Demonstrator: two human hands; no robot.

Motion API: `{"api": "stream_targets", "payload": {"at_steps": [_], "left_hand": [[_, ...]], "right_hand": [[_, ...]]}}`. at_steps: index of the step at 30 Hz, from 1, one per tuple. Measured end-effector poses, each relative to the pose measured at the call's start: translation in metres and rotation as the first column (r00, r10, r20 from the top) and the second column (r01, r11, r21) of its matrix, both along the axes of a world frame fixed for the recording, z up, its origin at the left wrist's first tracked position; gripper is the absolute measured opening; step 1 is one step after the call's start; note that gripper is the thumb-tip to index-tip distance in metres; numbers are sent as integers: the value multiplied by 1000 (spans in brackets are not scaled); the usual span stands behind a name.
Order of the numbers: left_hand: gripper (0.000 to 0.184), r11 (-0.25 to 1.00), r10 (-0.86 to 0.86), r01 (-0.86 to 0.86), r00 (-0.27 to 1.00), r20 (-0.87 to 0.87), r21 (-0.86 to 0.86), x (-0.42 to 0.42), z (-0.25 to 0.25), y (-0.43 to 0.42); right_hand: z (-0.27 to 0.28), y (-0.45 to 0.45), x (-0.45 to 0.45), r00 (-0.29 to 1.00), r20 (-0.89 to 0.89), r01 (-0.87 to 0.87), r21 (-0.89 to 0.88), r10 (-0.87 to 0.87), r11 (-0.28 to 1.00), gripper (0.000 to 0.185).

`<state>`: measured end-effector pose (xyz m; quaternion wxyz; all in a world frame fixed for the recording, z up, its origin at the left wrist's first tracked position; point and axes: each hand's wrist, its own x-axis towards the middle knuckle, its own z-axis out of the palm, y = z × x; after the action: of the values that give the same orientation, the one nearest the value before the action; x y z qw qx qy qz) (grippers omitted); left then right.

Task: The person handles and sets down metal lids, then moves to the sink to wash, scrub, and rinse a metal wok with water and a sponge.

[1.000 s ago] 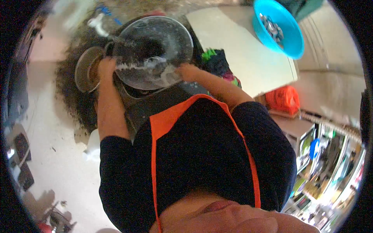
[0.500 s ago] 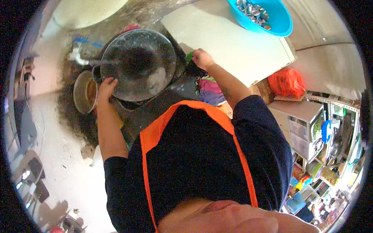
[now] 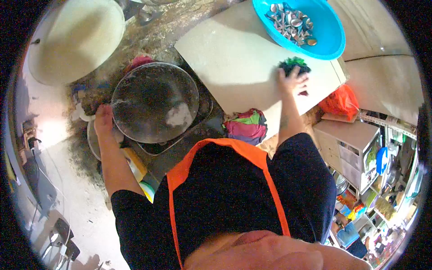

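Note:
A large round black pan point(image 3: 155, 103) sits on the stove, with whitish patches on its inside. At its left edge is my left hand point(image 3: 104, 119). Its fingers are blurred, and I cannot tell whether they grip a handle there. My right hand point(image 3: 294, 83) is over the pale board point(image 3: 234, 58), fingers spread. Just beyond its fingertips, a crumpled green-and-dark bundle point(image 3: 294, 65), perhaps a cloth, lies on the board. Another bunched cloth point(image 3: 245, 127), pink, green and purple, rests nearer my body, right of the stove.
A blue basin point(image 3: 330, 40) holding many metal spoons stands on the board's far side. Right of the board is a red plastic bag point(image 3: 339, 101). A big pale round vessel point(image 3: 76, 40) stands far left. Part of a bowl point(image 3: 93, 139) shows beside my left wrist.
My right hand has moved right, from beside the pan to over the board, and its fingers have opened from the green thing. My left hand has shifted outward along the pan's edge.

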<state>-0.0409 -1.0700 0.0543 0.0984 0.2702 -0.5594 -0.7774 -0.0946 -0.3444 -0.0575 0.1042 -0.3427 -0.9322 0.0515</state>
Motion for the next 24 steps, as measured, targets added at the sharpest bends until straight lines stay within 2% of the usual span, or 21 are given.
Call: {"api": "stream_targets", "payload": {"at_steps": [1,2,3,4,5,6,7,8,9,10,11,12,13,14,16,17,19,20,22,23,24], "left_hand": [[22,999,-12,18,990,-140,46,-5,-7,-13],[22,999,-13,18,991,-134,39,-12,-3,-9],[23,986,106,-90,988,-116,140,-16,5,2],[26,951,223,-198,971,-85,237,-18,10,10],[26,952,223,-199,971,-83,232,-15,12,11],[28,937,-39,87,989,-145,339,-13,14,12],[29,835,-290,364,928,-233,413,-13,16,11],[29,839,-293,365,928,-230,405,-15,18,12],[30,912,-145,182,981,-127,366,-16,19,15],[31,951,22,-10,999,-37,309,-18,19,18],[31,953,35,-21,999,-41,301,-20,22,25],[28,961,123,-136,990,66,243,-21,29,34],[27,955,213,-242,962,168,171,-19,34,40],[27,955,224,-251,960,169,159,-16,36,44],[29,972,128,-166,967,223,164,-14,36,50],[29,972,136,-173,966,220,158,-13,39,52],[38,972,50,-97,975,214,212,-9,45,59],[38,972,52,-100,974,219,214,-10,46,64],[31,984,59,-96,971,231,151,-17,42,74],[31,983,58,-97,971,233,158,-20,37,72],[27,968,64,-111,976,206,225,-23,31,66]], "right_hand": [[23,-42,0,977,1,-213,-16,213,977,87],[31,-82,-7,894,30,-447,-27,448,894,84],[26,-118,-10,724,-35,-690,-55,689,722,78],[30,-153,-7,550,-97,-829,-188,829,527,64],[35,-182,2,395,-117,-909,-189,911,371,54],[38,-199,2,226,-138,-964,-177,964,201,44],[42,-204,-13,224,-147,-965,-171,964,198,44],[46,-210,-33,165,-157,-956,-269,974,118,36],[46,-216,-57,103,-174,-932,-361,979,34,28],[21,-213,-90,230,-391,-968,-187,891,168,22],[32,-198,-124,376,-493,-927,-212,785,310,20],[37,-183,-163,518,-545,-834,-152,659,530,21],[42,-168,-195,793,-378,-589,-274,478,760,29],[36,-157,-220,899,-292,-366,-92,326,926,43],[20,-125,-255,951,-185,-295,-316,246,902,45],[21,-135,-258,949,-188,-302,-321,252,898,45],[25,-165,-252,926,75,-364,-86,371,927,43],[14,-191,-251,869,67,-483,-96,490,870,41],[10,-236,-209,644,55,-762,-33,763,646,41],[10,-251,-184,460,109,-885,-29,881,465,52],[1,-261,-154,309,26,-951,23,951,308,47]]}}
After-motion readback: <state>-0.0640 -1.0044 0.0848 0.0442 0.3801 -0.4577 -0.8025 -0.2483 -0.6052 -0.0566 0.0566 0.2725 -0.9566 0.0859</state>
